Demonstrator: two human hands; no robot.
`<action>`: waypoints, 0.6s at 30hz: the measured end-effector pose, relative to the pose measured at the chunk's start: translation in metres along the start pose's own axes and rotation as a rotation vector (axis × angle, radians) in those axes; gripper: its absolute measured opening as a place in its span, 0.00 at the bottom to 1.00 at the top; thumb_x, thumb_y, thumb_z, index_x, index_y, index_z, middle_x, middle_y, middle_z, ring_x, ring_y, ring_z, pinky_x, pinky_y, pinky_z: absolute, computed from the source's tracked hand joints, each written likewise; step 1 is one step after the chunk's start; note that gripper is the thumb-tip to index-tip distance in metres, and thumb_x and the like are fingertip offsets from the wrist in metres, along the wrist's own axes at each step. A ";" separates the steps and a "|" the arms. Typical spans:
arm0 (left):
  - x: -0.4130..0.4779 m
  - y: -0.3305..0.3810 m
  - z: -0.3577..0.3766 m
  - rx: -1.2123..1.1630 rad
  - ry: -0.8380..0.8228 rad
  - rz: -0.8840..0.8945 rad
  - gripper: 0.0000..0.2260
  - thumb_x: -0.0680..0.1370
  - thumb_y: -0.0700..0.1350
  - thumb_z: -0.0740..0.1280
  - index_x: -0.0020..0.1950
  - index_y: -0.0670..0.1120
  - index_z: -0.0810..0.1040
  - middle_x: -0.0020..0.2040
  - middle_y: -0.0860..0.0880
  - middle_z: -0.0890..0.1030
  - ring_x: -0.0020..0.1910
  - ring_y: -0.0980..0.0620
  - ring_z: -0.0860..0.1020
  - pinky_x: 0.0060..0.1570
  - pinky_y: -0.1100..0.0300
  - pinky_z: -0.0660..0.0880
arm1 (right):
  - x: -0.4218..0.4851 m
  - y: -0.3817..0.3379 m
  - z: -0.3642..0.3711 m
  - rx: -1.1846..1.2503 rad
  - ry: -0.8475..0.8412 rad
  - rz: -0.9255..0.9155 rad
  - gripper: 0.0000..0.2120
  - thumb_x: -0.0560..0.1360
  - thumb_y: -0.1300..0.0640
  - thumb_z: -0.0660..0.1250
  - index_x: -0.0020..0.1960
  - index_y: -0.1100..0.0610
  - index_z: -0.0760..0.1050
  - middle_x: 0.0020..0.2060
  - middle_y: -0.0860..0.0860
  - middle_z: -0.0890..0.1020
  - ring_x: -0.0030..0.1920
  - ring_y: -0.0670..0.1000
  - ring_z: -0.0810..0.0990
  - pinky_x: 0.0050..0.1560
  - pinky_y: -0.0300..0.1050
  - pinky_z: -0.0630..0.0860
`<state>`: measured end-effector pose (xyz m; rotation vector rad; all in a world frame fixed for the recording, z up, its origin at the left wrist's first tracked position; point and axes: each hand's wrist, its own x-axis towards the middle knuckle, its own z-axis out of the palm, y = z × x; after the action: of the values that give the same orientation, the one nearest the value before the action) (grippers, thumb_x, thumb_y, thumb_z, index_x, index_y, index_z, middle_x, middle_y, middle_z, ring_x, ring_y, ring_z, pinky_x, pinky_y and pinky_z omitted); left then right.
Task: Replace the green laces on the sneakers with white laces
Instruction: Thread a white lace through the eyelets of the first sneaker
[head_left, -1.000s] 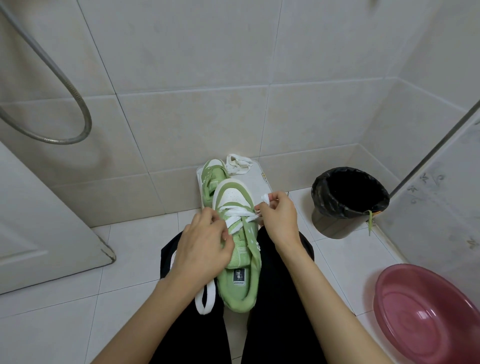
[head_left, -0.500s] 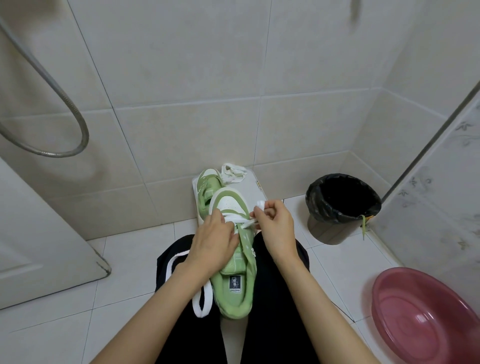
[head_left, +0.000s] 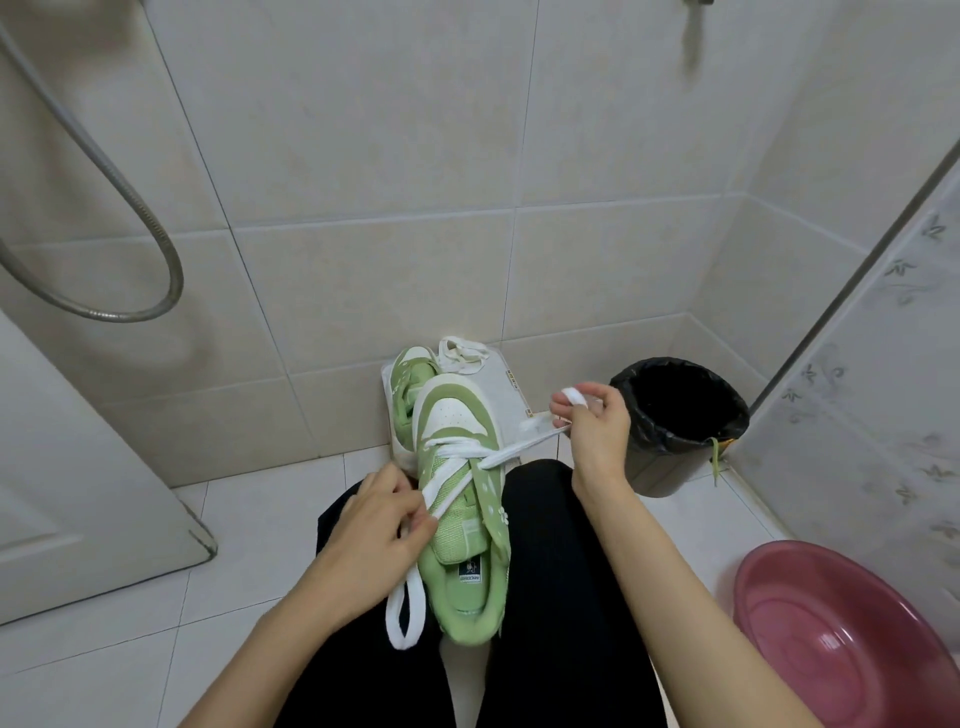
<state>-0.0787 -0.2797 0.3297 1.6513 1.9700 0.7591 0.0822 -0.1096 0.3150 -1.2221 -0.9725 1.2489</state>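
Observation:
A green and white sneaker (head_left: 460, 519) rests between my knees, toe pointing away. A white lace (head_left: 457, 452) crosses its lower eyelets. My right hand (head_left: 592, 431) pinches one end of that lace and holds it out taut to the right of the shoe. My left hand (head_left: 374, 525) grips the other end at the shoe's left side, and a loop of it hangs below. The second green sneaker (head_left: 408, 379) stands behind on a white box (head_left: 498, 384), beside a loose bundle of white lace (head_left: 462, 354).
A black-lined bin (head_left: 675, 421) stands to the right, with a green lace (head_left: 717, 457) hanging over its rim. A pink basin (head_left: 841, 639) lies at the lower right. A shower hose (head_left: 104, 208) hangs at the left, above a white door edge (head_left: 197, 530).
My right hand has pulled its lace end out and away to the right, drawing it taut. My left hand slid down the shoe's left side. The camera tilted slightly.

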 end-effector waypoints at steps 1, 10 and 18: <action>-0.007 -0.003 -0.004 -0.004 -0.002 0.008 0.13 0.78 0.42 0.65 0.34 0.44 0.71 0.43 0.51 0.68 0.48 0.54 0.68 0.51 0.60 0.66 | -0.002 -0.003 -0.001 -0.012 -0.005 -0.046 0.14 0.75 0.72 0.56 0.48 0.54 0.70 0.40 0.53 0.82 0.36 0.43 0.81 0.35 0.35 0.76; -0.078 -0.074 -0.072 -0.142 0.019 -0.191 0.15 0.77 0.42 0.67 0.30 0.50 0.73 0.38 0.50 0.69 0.35 0.55 0.69 0.38 0.64 0.63 | -0.026 -0.014 -0.013 -0.283 -0.099 -0.185 0.16 0.73 0.70 0.54 0.50 0.51 0.70 0.40 0.49 0.81 0.40 0.50 0.81 0.46 0.51 0.76; -0.013 -0.038 -0.035 -0.094 0.162 -0.165 0.05 0.76 0.50 0.69 0.45 0.52 0.73 0.49 0.53 0.72 0.48 0.54 0.72 0.47 0.60 0.67 | -0.047 0.005 -0.002 -0.422 -0.222 -0.228 0.20 0.71 0.71 0.54 0.54 0.50 0.70 0.41 0.46 0.80 0.41 0.52 0.79 0.44 0.44 0.75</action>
<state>-0.1274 -0.3016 0.3306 1.3923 2.1150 0.9317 0.0782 -0.1565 0.3142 -1.2620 -1.5524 1.0422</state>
